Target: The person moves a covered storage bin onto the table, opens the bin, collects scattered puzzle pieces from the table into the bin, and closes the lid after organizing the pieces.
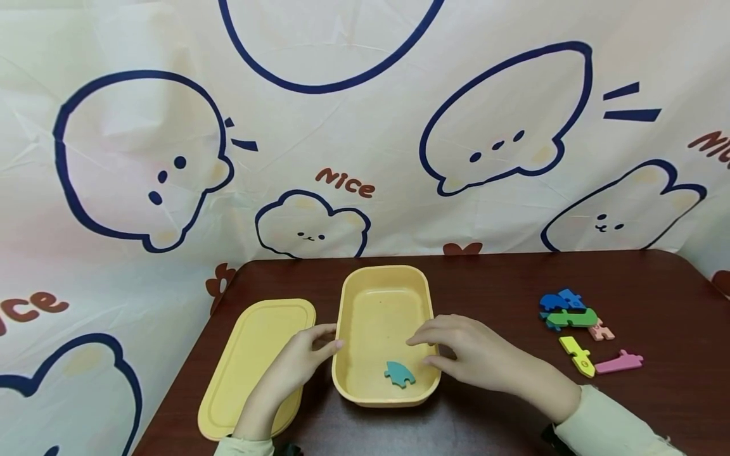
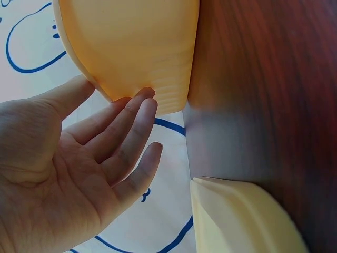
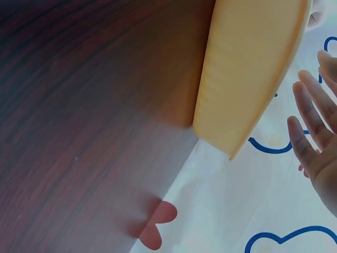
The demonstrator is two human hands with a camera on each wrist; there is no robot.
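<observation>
A yellow plastic box point(image 1: 381, 329) stands lidless in the middle of the table. Near its front end, a teal jigsaw puzzle piece point(image 1: 400, 374) lies flat inside. My left hand point(image 1: 305, 358) holds the box's left rim, its thumb at the edge and fingertips against the outer wall in the left wrist view. Over the right rim hovers my right hand point(image 1: 470, 351), fingers loosely bent and holding nothing. That hand point(image 3: 318, 118) appears apart from the box wall point(image 3: 253, 68) in the right wrist view.
A yellow lid point(image 1: 251, 361) lies flat left of the box, partly under my left forearm. Toward the table's right sit several puzzle pieces: a blue piece point(image 1: 553, 303), a green piece point(image 1: 573, 318), a yellow piece point(image 1: 577, 356) and a pink piece point(image 1: 620, 361). A printed cloth point(image 1: 399, 209) hangs behind.
</observation>
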